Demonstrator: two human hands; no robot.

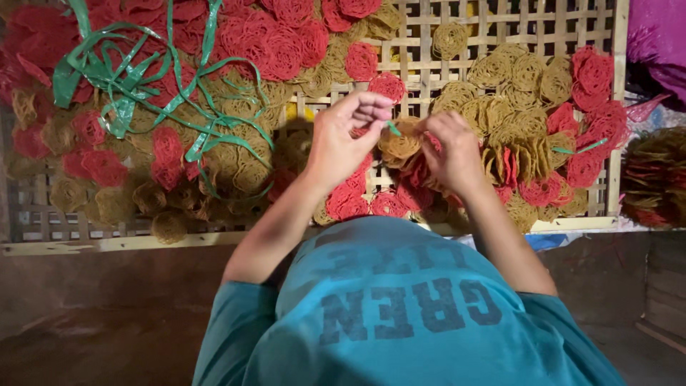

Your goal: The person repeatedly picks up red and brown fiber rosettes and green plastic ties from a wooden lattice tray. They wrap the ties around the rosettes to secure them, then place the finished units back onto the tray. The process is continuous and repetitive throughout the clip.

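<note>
1. The left hand (348, 139) and right hand (451, 149) are pinching shut on a stack of noodle discs (401, 146) above the bamboo tray (500, 32), seemingly bundling it.
2. A green strip (394, 129) is sticking out between the fingers; tying likely needs it pulled snug.

Dim work corner with a woven drying rack

A pale bamboo lattice tray (500, 28) with a light wooden frame spans the upper view, resting over a dark brown floor (107, 307). Purple cloth (661, 36) hangs at the right edge; light falls softly from above, leaving the floor shadowed.
</note>
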